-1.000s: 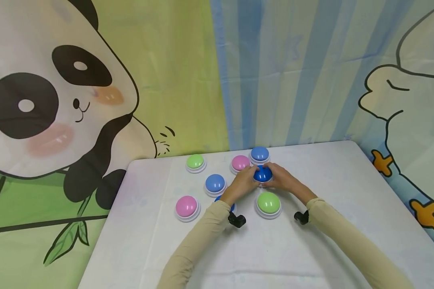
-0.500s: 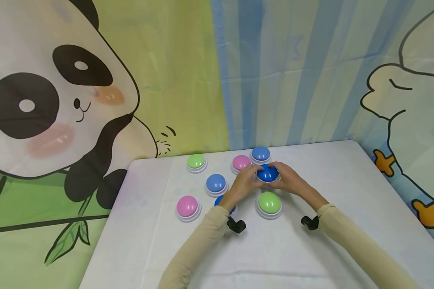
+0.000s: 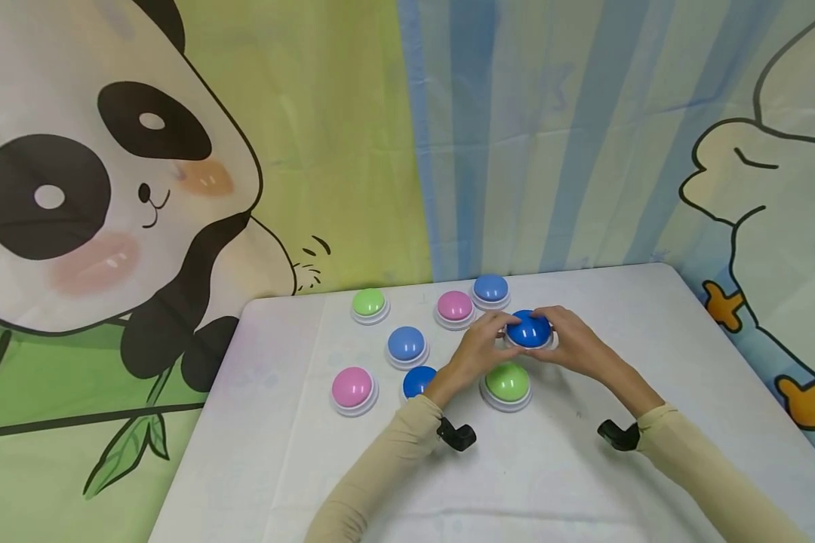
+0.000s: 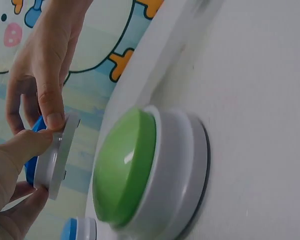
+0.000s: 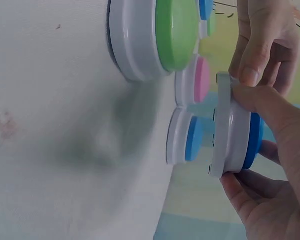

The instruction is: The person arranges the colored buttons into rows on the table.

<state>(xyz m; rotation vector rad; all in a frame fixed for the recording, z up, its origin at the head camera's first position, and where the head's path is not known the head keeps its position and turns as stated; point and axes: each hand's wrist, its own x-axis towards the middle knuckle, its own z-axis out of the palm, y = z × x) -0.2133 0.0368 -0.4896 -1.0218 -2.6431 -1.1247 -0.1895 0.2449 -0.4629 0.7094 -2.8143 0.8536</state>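
Observation:
Both hands grip one dark blue push button [image 3: 529,329] with a white base, lifted above the table. My left hand [image 3: 477,348] pinches its left side and my right hand [image 3: 577,343] its right side, thumbs at the near edge. In the right wrist view the white base [image 5: 228,125] hangs clear of the table, its underside showing small dark feet. A green button [image 3: 507,383] stands on the table just nearer than the held one. Partly behind the left wrist is another dark blue button [image 3: 418,381].
On the white table [image 3: 550,483] stand a pink button [image 3: 352,388], a light blue button [image 3: 406,345] and a green button [image 3: 369,303] to the left. At the back are another pink button [image 3: 455,306] and a light blue button [image 3: 491,289]. Printed curtains [image 3: 326,151] hang behind.
Both hands have carried the dark blue button to the right. The back pink button and the dark blue one by the left wrist are now less covered.

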